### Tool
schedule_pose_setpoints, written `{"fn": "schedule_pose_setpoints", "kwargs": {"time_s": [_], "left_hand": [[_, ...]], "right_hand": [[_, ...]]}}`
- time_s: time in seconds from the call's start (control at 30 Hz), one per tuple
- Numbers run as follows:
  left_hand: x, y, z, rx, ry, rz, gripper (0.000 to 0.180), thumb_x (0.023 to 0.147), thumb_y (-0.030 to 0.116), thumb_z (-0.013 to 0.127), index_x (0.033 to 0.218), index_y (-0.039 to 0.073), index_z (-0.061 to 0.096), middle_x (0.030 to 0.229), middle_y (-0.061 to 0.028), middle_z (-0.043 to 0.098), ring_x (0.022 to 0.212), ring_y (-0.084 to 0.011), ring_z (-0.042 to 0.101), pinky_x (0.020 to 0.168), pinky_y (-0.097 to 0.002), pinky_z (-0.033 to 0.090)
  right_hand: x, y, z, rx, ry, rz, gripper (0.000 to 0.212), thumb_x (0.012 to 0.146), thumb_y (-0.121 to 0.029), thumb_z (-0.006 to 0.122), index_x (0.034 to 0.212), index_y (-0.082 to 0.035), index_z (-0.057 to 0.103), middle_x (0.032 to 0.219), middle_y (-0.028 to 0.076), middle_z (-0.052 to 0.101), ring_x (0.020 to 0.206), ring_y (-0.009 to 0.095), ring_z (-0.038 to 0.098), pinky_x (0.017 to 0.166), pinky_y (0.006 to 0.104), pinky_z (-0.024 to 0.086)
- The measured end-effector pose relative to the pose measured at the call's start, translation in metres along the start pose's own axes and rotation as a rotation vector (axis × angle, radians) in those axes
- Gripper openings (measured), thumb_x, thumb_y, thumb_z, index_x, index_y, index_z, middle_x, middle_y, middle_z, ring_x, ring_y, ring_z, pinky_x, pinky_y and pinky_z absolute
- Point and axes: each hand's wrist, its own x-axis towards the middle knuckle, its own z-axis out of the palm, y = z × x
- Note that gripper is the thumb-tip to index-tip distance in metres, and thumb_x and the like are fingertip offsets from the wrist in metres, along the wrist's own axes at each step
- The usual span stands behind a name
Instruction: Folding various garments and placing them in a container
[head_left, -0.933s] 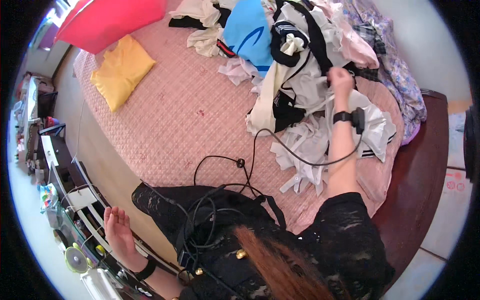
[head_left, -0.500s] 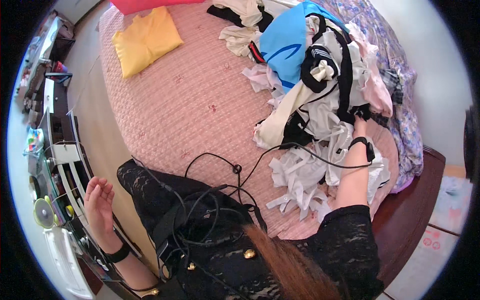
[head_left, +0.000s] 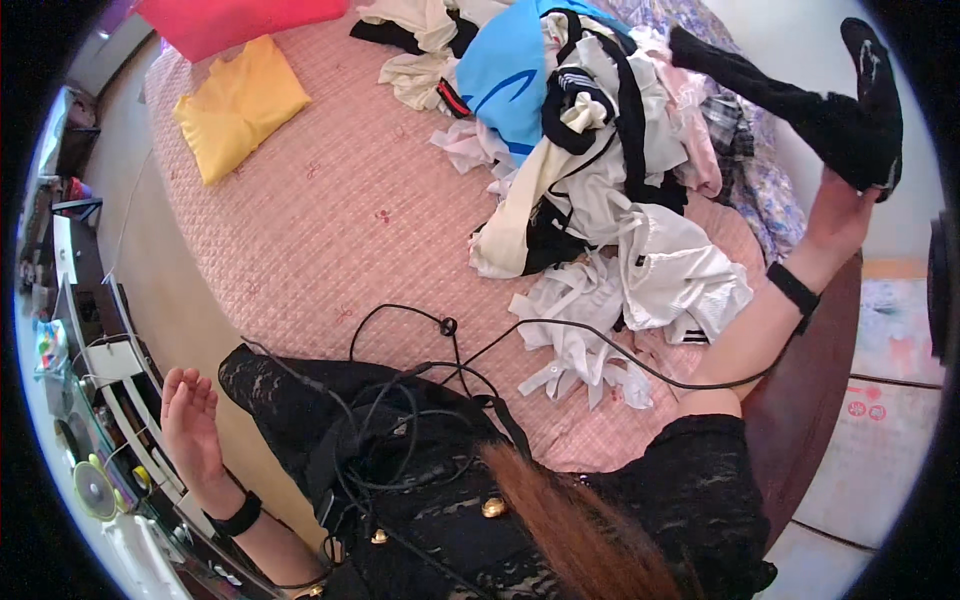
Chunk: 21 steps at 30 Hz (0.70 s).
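Note:
My right hand [head_left: 840, 215] is raised beyond the right edge of the bed, its fingers closed round a pair of long black socks [head_left: 850, 125]. One sock flops out to the left over the bedding and the other points upward, with a pale mark on it. Below and left of that hand lies a heap of clothes: a shiny white garment [head_left: 675, 270], white strappy cloth [head_left: 580, 330], a cream garment [head_left: 515, 230] and a blue piece [head_left: 505, 85]. My left hand [head_left: 193, 425] hangs off the left side of the bed, palm showing, fingers apart and slightly bent, with nothing in it.
A folded yellow garment [head_left: 240, 110] lies at the far left of the pink quilted bedspread [head_left: 370, 230], near a red item [head_left: 240, 20]. Black cables [head_left: 600, 350] cross my lap and run to my right arm. Shelving [head_left: 110, 350] with a small fan [head_left: 95, 490] stands left.
My right hand has lifted the black socks out of the clothes heap, up and to the right. The shiny white garment now shows more fully. My left hand has barely moved.

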Motion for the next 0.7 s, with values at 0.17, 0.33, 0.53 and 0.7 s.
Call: {"fn": "schedule_pose_setpoints", "kwargs": {"time_s": [0.17, 0.33, 0.53, 0.7], "left_hand": [[-0.010, 0.000, -0.013, -0.026, -0.100, 0.013, 0.031, 0.090, 0.012, 0.054, 0.120, 0.004, 0.051, 0.110, -0.0086, 0.060, 0.100, -0.0190, 0.058, 0.086, -0.0308, 0.048], [-0.026, 0.000, -0.041, -0.066, 0.021, 0.040, 0.026, 0.089, 0.009, 0.054, 0.115, 0.005, 0.053, 0.105, -0.0072, 0.061, 0.094, -0.0181, 0.059, 0.083, -0.0290, 0.047], [-0.035, -0.002, -0.063, -0.077, 0.063, 0.055, 0.028, 0.090, 0.010, 0.054, 0.117, 0.006, 0.052, 0.108, -0.0063, 0.060, 0.096, -0.0176, 0.058, 0.085, -0.0297, 0.046], [-0.031, -0.003, -0.053, -0.076, 0.064, 0.022, 0.025, 0.089, 0.010, 0.054, 0.114, 0.006, 0.053, 0.104, -0.0057, 0.060, 0.094, -0.0168, 0.058, 0.084, -0.0293, 0.046]], "right_hand": [[-0.029, 0.072, -0.002, 0.165, 0.106, 0.072, 0.043, 0.095, -0.016, 0.038, 0.133, 0.002, 0.039, 0.136, 0.019, 0.042, 0.125, 0.033, 0.040, 0.109, 0.0479, 0.026], [-0.062, 0.125, 0.022, -0.554, 0.806, 0.014, 0.037, 0.095, -0.019, 0.041, 0.125, 0.002, 0.049, 0.127, 0.016, 0.052, 0.116, 0.027, 0.050, 0.103, 0.0419, 0.036], [-0.075, 0.113, 0.007, -0.925, 1.377, -0.012, 0.047, 0.083, -0.024, 0.061, 0.114, 0.010, 0.051, 0.113, 0.025, 0.057, 0.106, 0.029, 0.057, 0.094, 0.0441, 0.043], [-0.117, 0.163, -0.044, -2.122, 0.777, 0.254, 0.044, 0.068, -0.018, 0.068, 0.102, 0.008, 0.058, 0.095, 0.025, 0.062, 0.085, 0.030, 0.062, 0.075, 0.0364, 0.048]]}}
